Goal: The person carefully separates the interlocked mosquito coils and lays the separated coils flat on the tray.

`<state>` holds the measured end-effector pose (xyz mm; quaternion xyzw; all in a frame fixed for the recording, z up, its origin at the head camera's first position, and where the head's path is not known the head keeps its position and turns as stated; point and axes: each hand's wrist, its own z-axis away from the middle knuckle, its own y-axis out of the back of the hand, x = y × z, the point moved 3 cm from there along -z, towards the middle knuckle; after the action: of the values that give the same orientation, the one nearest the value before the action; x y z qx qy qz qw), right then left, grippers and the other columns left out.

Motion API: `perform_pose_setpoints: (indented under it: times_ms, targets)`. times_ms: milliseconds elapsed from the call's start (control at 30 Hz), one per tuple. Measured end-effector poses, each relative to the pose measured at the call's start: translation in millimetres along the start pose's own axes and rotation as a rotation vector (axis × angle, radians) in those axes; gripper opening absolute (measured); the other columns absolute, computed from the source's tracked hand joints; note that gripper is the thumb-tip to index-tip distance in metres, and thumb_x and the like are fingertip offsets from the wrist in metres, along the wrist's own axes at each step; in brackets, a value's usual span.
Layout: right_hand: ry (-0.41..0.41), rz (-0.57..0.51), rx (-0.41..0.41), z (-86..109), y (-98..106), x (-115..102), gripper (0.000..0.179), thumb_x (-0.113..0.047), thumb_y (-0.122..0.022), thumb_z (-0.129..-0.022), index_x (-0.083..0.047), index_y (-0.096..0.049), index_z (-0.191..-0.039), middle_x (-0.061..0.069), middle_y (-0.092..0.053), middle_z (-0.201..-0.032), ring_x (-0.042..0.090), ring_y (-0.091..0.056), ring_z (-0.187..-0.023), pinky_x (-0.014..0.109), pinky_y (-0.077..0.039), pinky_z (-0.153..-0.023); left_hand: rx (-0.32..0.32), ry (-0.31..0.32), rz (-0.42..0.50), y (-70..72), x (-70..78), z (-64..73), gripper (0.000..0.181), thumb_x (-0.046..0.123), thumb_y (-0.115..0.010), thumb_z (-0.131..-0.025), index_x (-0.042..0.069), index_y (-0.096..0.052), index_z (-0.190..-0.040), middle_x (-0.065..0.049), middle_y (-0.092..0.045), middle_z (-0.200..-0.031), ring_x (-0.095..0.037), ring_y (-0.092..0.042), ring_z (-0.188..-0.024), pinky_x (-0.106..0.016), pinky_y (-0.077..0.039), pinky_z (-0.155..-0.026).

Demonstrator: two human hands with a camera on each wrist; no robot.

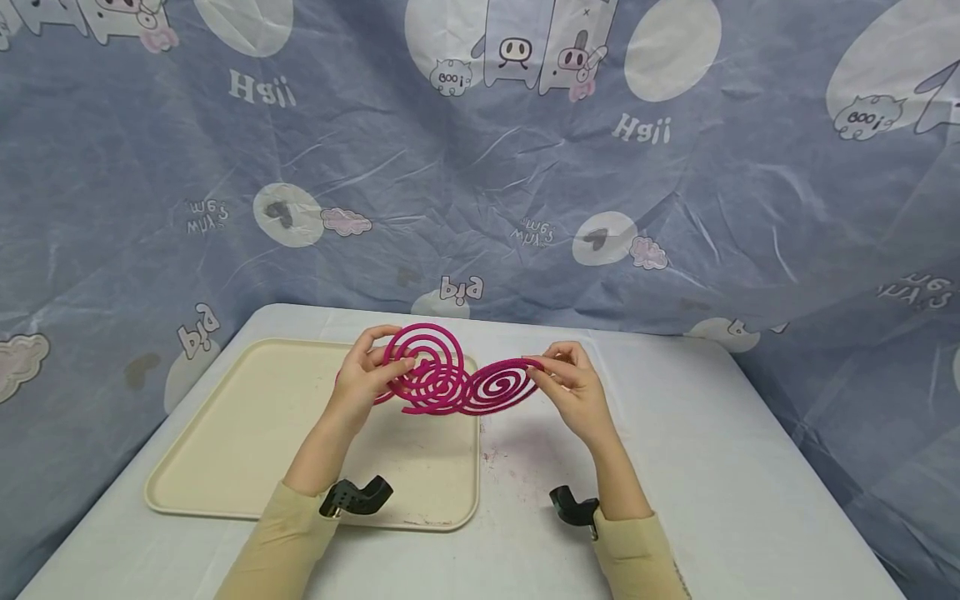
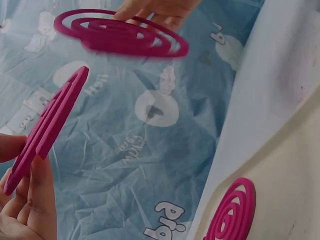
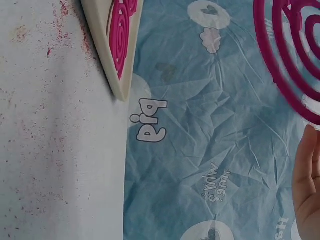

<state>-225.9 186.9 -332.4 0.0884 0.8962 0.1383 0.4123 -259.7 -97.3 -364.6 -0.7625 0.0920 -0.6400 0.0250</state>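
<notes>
My left hand (image 1: 363,379) pinches a pink mosquito coil (image 1: 425,327) over the tray, tilted up on edge; the left wrist view shows this coil (image 2: 55,120) between thumb and fingers. To the right, my right hand (image 1: 579,393) grips a second coil (image 1: 498,386) by its outer edge, held nearly flat in the air. In the right wrist view only part of that coil (image 3: 280,65) and some fingers (image 3: 306,175) show. Behind the held coils, more pink coils lie on the tray, one plain in the left wrist view as a flat coil (image 2: 232,212).
A cream tray (image 1: 247,433) lies on the left of the white-covered table (image 1: 697,467). Reddish crumbs (image 1: 491,456) are scattered beside the tray's right edge. A blue patterned cloth (image 1: 480,183) hangs behind the table.
</notes>
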Motion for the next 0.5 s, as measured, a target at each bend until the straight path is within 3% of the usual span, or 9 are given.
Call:
perform_pose_setpoints:
  times_ms: [200, 400, 500]
  targets:
    - [-0.034, -0.065, -0.018, 1.3, -5.0, 6.9, 0.023, 0.009, -0.064, -0.083, 0.011, -0.066, -0.106, 0.017, -0.06, -0.088, 0.021, -0.06, -0.072, 0.023, -0.053, -0.063, 0.002, 0.0, -0.027, 11.0, -2.7, 2.4, 0.051, 0.009, -0.068, -0.086, 0.008, -0.042, -0.129, -0.005, -0.067, -0.099, -0.015, -0.068, -0.08, -0.032, -0.055, -0.075]
    - [-0.133, -0.121, -0.024, 2.5, -9.4, 14.1, 0.025, 0.007, -0.067, -0.081, 0.009, -0.063, -0.106, 0.023, -0.066, -0.089, 0.026, -0.067, -0.073, 0.031, -0.056, -0.066, -0.006, -0.006, -0.064, 24.2, -12.1, 5.5, 0.051, 0.01, -0.069, -0.085, 0.007, -0.043, -0.129, -0.005, -0.067, -0.1, -0.014, -0.067, -0.079, -0.031, -0.055, -0.072]
    - [-0.209, -0.2, -0.047, 3.9, -12.7, 31.0, 0.021, 0.006, -0.067, -0.082, 0.009, -0.064, -0.102, 0.023, -0.067, -0.093, 0.034, -0.067, -0.079, 0.035, -0.056, -0.068, -0.022, -0.005, -0.075, 32.6, -18.6, 6.3, 0.05, 0.01, -0.068, -0.086, 0.007, -0.043, -0.13, -0.003, -0.067, -0.102, -0.014, -0.067, -0.081, -0.031, -0.056, -0.07]
